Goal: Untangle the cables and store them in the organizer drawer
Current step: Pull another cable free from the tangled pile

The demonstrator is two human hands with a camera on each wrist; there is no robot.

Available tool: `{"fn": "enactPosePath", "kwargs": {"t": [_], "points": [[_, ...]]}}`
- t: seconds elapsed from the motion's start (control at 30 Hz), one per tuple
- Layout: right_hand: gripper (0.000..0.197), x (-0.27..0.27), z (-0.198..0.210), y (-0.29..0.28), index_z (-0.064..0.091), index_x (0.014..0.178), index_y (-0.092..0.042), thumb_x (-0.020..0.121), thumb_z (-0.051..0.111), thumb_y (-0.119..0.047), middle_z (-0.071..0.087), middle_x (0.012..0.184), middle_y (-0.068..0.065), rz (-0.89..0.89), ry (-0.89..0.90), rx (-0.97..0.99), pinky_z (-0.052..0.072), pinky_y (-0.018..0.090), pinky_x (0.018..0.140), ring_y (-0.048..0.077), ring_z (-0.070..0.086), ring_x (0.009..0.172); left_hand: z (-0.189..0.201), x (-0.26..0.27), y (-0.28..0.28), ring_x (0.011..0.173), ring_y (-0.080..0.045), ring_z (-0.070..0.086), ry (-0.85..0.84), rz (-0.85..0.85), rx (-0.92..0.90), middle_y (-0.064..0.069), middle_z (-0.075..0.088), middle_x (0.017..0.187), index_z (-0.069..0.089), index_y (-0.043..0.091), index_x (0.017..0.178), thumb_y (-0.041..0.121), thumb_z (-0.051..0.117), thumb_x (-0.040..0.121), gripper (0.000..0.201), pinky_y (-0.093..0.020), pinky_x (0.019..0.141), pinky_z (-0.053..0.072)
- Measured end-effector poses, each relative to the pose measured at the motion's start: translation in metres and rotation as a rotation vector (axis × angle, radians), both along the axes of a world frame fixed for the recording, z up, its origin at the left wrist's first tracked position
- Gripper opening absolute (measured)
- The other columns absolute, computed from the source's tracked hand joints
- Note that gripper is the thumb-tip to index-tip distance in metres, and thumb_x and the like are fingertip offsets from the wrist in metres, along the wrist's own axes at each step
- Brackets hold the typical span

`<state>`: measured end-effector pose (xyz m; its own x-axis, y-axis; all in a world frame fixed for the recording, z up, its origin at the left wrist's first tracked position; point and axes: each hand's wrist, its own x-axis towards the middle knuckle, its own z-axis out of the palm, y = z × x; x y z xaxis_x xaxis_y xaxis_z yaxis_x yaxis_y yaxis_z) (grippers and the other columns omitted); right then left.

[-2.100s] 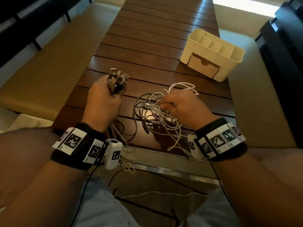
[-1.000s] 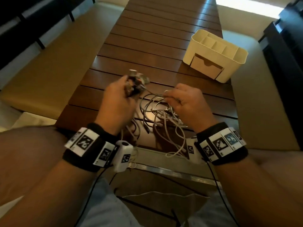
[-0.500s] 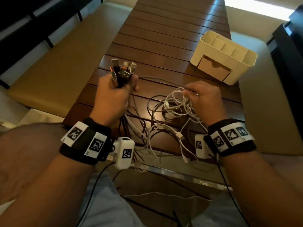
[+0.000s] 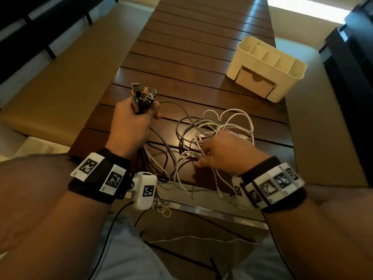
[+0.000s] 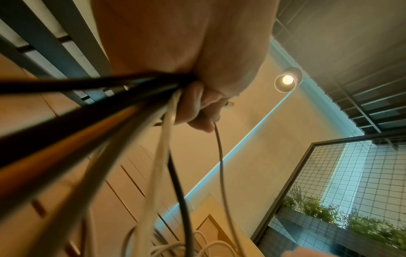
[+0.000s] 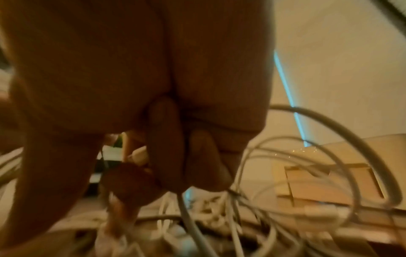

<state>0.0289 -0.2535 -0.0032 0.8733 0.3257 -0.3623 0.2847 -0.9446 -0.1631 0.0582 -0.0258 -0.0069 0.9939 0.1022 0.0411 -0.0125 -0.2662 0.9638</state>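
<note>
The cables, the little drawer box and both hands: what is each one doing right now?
Left hand: raised, fingers curled round a bunch of plug ends.
Right hand: down in the tangle, fingers curled among the white loops.
Cables: still tangled, lying on the table.
Organizer: upright, compartments look empty.
Drawer: closed.

right hand (image 6: 136, 97) fingertips: we cannot tell what they pinch; the right wrist view is blurred.
cables (image 4: 214, 136): their ends under the hand are hidden from us.
drawer (image 4: 255, 84): we cannot see inside it.
</note>
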Motion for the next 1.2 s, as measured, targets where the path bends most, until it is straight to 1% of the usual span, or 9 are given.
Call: {"fn": "enactPosePath", "kwargs": {"t": [0.17,0.4,0.53,0.67,0.8,0.9,0.97,1.07,1.2], "points": [[0.04,0.005,-0.024,0.01,0.06,0.092,-0.018,0.08,0.074,-0.053,0.061,0.087,0.003,-0.049,-0.027,-0.062,0.056,0.039,0.072,0.02,0.059,0.078,-0.002,-0.006,-0.004,0.047,0.007,0.05,-0.023,-0.089,0.015,0.008,0.067,0.07,0.063,0.022,0.085,0.025,0.061,0.099,0.014,-0.028,0.055,0.034],[0.032,0.019,-0.022,0.006,0.07,0.095,-0.012,0.095,0.059,-0.042,0.065,0.084,0.008,-0.091,-0.131,-0.004,0.055,0.038,0.072,0.024,0.062,0.078,-0.006,-0.005,-0.002,0.047,-0.006,0.045,-0.011,-0.117,-0.019,0.005,0.07,0.073,0.063,0.023,0.089,0.03,0.062,0.097,0.011,-0.028,0.049,0.036],[0.032,0.038,-0.003,-0.002,0.069,0.085,-0.014,0.095,0.056,-0.041,0.063,0.077,0.004,-0.368,-0.269,0.222,0.057,0.042,0.071,0.021,0.062,0.071,-0.008,-0.004,-0.001,0.05,-0.013,0.045,-0.031,-0.066,-0.051,0.005,0.071,0.073,0.065,0.025,0.082,0.031,0.063,0.097,0.017,-0.032,0.052,0.038],[0.032,0.062,0.015,-0.007,0.065,0.084,-0.014,0.095,0.058,-0.043,0.06,0.077,0.002,-0.606,-0.507,0.322,0.053,0.037,0.067,0.022,0.06,0.073,-0.004,-0.005,-0.009,0.043,0.002,0.045,-0.048,-0.096,-0.012,0.014,0.066,0.061,0.066,0.017,0.086,0.025,0.062,0.098,0.015,-0.021,0.047,0.036],[0.026,0.066,0.007,-0.007,0.068,0.101,-0.016,0.092,0.065,-0.04,0.064,0.097,0.005,-0.498,-0.282,0.301,0.05,0.03,0.062,0.02,0.061,0.084,-0.006,-0.003,-0.006,0.043,0.003,0.046,-0.041,-0.052,0.001,0.012,0.067,0.063,0.066,0.021,0.081,0.027,0.063,0.098,0.018,-0.028,0.053,0.035],[0.025,0.058,0.005,-0.011,0.068,0.11,-0.023,0.09,0.07,-0.037,0.056,0.107,0.0,-0.404,-0.092,0.23,0.049,0.028,0.073,0.014,0.056,0.088,-0.006,-0.002,-0.004,0.041,0.001,0.043,-0.04,0.0,0.028,0.002,0.069,0.069,0.064,0.023,0.072,0.024,0.063,0.098,0.026,-0.029,0.052,0.034],[0.017,0.053,0.009,-0.016,0.07,0.102,-0.029,0.089,0.071,-0.04,0.061,0.104,-0.005,-0.394,-0.131,0.307,0.054,0.029,0.077,0.009,0.059,0.086,-0.004,-0.003,-0.006,0.039,-0.001,0.04,-0.033,-0.008,0.021,-0.006,0.071,0.075,0.062,0.024,0.071,0.021,0.061,0.099,0.028,-0.025,0.047,0.034],[0.008,0.045,0.021,-0.018,0.07,0.086,-0.027,0.087,0.073,-0.035,0.068,0.084,-0.011,-0.403,-0.31,0.51,0.046,0.014,0.064,-0.002,0.062,0.075,-0.001,-0.005,-0.009,0.039,0.002,0.042,-0.033,-0.053,0.034,0.012,0.067,0.062,0.066,0.016,0.079,0.018,0.06,0.1,0.021,-0.019,0.045,0.035],[0.025,0.036,0.029,-0.004,0.071,0.112,-0.023,0.088,0.074,-0.027,0.068,0.102,-0.012,-0.274,-0.471,0.677,0.044,0.007,0.078,-0.004,0.061,0.091,0.001,-0.008,-0.014,0.048,0.004,0.051,-0.063,-0.157,0.086,0.015,0.066,0.065,0.068,0.006,0.09,0.021,0.062,0.098,0.018,-0.01,0.048,0.037]]}}
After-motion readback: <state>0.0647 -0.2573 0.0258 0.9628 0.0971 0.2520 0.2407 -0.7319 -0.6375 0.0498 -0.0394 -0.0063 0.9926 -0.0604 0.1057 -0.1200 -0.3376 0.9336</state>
